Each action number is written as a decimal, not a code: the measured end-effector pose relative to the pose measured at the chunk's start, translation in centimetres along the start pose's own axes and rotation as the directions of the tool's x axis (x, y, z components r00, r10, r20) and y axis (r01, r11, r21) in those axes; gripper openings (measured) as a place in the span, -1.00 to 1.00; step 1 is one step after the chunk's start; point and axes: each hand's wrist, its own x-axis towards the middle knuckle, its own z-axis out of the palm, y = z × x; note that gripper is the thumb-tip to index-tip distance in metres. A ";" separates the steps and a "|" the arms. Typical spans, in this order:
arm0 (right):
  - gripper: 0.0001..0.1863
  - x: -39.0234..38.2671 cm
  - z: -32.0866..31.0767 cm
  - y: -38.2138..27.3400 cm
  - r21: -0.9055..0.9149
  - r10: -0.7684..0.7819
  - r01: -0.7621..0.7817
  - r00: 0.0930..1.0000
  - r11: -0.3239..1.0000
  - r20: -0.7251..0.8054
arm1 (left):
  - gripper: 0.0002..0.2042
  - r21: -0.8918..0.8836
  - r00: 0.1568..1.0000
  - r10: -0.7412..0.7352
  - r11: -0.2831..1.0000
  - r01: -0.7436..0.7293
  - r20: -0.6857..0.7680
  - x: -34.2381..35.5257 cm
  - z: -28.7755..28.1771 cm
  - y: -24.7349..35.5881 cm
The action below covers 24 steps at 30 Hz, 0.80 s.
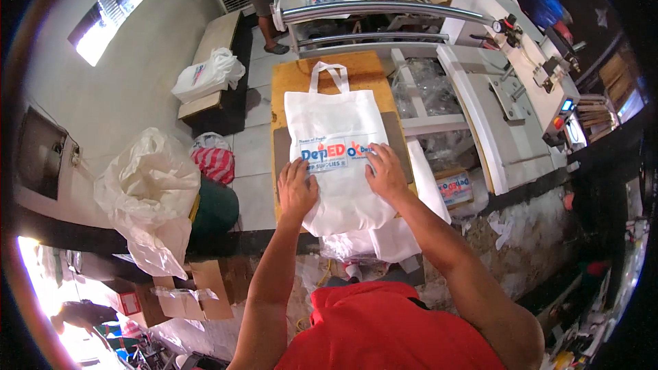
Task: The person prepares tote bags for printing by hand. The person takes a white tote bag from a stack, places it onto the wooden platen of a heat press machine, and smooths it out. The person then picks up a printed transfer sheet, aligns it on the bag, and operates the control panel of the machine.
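Observation:
A white tote bag (336,113) with a blue and red print lies flat, handles pointing away from me. Under it is a yellow-brown wooden board (284,77) with a grey pad on top. My left hand (297,188) rests on the bag's left side beside the print, fingers stretched out. On the right side, my right hand (385,175) lies with its fingers spread at the end of the print. Neither hand grips anything. The bag's bottom hangs over the near edge, above more white bags (397,240).
A heat-press-like machine (473,116) with a gauge and metal rails stands right and behind. At left are a green bin (216,212), a large white sack (147,185) and a bench (212,41) with stacked white bags (209,75). Another person's leg (267,27) shows at the back.

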 end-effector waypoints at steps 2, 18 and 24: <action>-0.58 0.0 -0.1 -0.1 -0.002 0.000 0.000 1.000 1.000 -0.002 | -0.56 -0.007 1.000 -0.005 1.000 0.005 0.001 0.1 -0.1 0.1; -0.57 -0.4 -9.3 0.1 0.128 0.065 -0.029 0.955 0.991 -0.289 | -0.66 -0.283 0.960 -0.160 0.955 0.091 -0.231 -1.2 -2.9 -3.1; -0.61 -7.1 -28.5 20.1 -0.454 0.190 -0.505 0.795 0.734 -0.577 | -0.73 -0.205 0.798 -0.431 0.902 0.379 -0.422 -13.4 -8.3 -12.9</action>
